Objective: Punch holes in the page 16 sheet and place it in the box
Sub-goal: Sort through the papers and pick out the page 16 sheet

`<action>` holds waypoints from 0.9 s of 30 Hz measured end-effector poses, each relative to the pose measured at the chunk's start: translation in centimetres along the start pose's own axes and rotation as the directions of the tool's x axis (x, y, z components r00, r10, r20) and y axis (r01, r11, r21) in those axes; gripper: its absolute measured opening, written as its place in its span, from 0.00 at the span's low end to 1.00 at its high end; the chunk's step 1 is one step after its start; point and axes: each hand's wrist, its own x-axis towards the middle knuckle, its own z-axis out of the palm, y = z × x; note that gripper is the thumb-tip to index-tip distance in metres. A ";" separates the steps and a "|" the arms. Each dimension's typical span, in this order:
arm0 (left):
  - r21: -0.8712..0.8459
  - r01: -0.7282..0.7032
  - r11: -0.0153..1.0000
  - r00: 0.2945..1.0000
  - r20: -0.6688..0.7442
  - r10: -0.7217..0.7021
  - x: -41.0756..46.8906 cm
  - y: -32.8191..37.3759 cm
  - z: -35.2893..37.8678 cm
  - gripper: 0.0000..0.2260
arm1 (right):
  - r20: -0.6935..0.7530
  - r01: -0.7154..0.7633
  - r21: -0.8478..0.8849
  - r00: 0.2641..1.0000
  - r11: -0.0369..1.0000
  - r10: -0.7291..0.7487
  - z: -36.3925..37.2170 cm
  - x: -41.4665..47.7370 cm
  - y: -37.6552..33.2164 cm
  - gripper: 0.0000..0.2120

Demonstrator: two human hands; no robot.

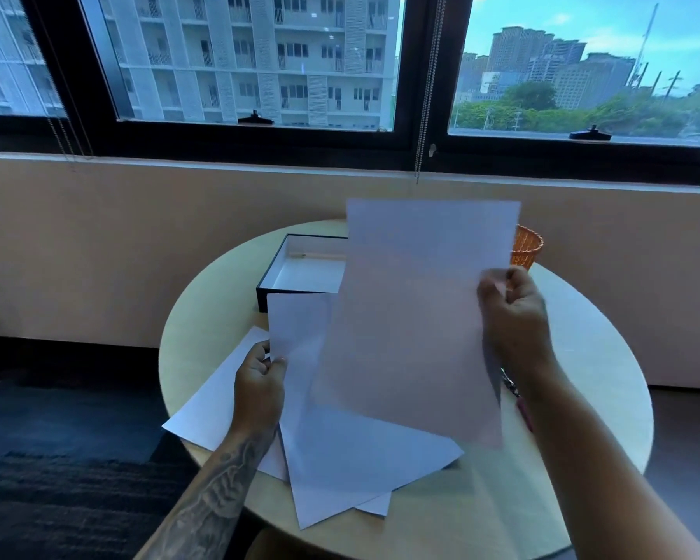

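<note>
Single head view looks forward and down, seemingly close, over the round table [607, 357].

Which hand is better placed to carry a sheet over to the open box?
Right, probably. The right hand pinches the raised sheet already lifted in front of the box. The left hand grips a lower sheet by the loose sheets.

round pale table [607, 357], open black box [300, 272], orange mesh cup [527, 246], loose white sheets [207, 402]
</note>
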 end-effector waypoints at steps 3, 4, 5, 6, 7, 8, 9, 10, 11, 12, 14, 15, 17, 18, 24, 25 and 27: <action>-0.060 0.053 0.997 0.998 0.034 -0.051 0.2 0.1 -0.2 0.10 | 0.112 -0.056 -0.106 0.991 0.993 0.068 1.6 -1.5 3.2 0.06; -0.083 0.067 0.994 0.997 0.043 -0.063 0.3 0.2 -0.2 0.09 | 0.149 -0.094 -0.130 0.982 0.987 0.113 2.2 -2.1 4.5 0.08; -0.107 0.077 0.991 0.996 0.052 -0.072 0.4 0.3 -0.2 0.09 | 0.195 -0.135 -0.141 0.968 0.981 0.161 2.7 -2.6 5.8 0.09; -0.134 0.089 0.987 0.995 0.065 -0.080 0.4 0.5 0.0 0.10 | 0.238 -0.189 -0.142 0.946 0.972 0.218 3.2 -3.1 6.8 0.10; -0.157 0.098 0.983 0.993 0.087 -0.085 0.4 0.6 0.2 0.11 | 0.272 -0.234 -0.126 0.926 0.964 0.260 3.5 -3.5 7.5 0.10; -0.175 0.106 0.979 0.990 0.115 -0.086 0.4 0.8 0.4 0.11 | 0.290 -0.267 -0.099 0.914 0.959 0.285 3.8 -3.8 7.8 0.10; -0.186 0.113 0.976 0.987 0.137 -0.088 0.4 1.1 0.6 0.11 | 0.292 -0.286 -0.073 0.910 0.955 0.295 3.9 -3.9 7.8 0.10; -0.198 0.120 0.973 0.984 0.155 -0.090 0.4 1.4 0.9 0.11 | 0.277 -0.290 -0.055 0.915 0.956 0.293 4.0 -4.0 7.0 0.08; -0.203 0.126 0.971 0.982 0.166 -0.093 0.4 1.7 1.1 0.11 | 0.256 -0.282 -0.043 0.924 0.958 0.283 4.0 -4.0 6.5 0.07; -0.203 0.124 0.971 0.980 0.177 -0.089 0.3 2.3 1.3 0.10 | 0.236 -0.267 -0.030 0.935 0.963 0.266 3.9 -4.0 5.5 0.07; -0.186 0.060 0.981 0.981 0.192 -0.024 -0.1 3.9 1.7 0.09 | 0.211 -0.223 0.051 0.955 0.974 0.208 3.4 -3.7 3.4 0.10; -0.168 -0.009 0.986 0.980 0.193 0.041 -0.3 5.0 1.9 0.08 | 0.209 -0.181 0.104 0.965 0.978 0.157 3.2 -3.5 2.3 0.12; -0.153 -0.147 0.977 0.971 0.165 0.172 -0.4 7.6 2.2 0.08 | 0.188 -0.055 0.168 0.982 0.984 0.022 2.6 -3.0 0.0 0.14; -0.161 -0.201 0.966 0.964 0.144 0.225 -0.5 9.2 2.3 0.08 | 0.168 0.012 0.183 0.985 0.983 -0.043 2.4 -2.7 -1.2 0.13; -0.225 -0.343 0.912 0.923 0.101 0.372 -1.6 14.2 2.5 0.10 | 0.134 0.053 0.370 0.985 0.928 -0.110 2.3 -2.9 -5.8 0.11; -0.214 -0.343 0.915 0.923 0.102 0.370 -1.8 13.8 2.4 0.09 | 0.144 0.035 0.377 0.985 0.926 -0.096 2.3 -3.4 -5.6 0.10; -0.166 -0.333 0.928 0.929 0.108 0.353 -2.1 12.3 2.2 0.07 | 0.157 -0.003 0.376 0.986 0.927 -0.060 2.4 -4.5 -4.5 0.08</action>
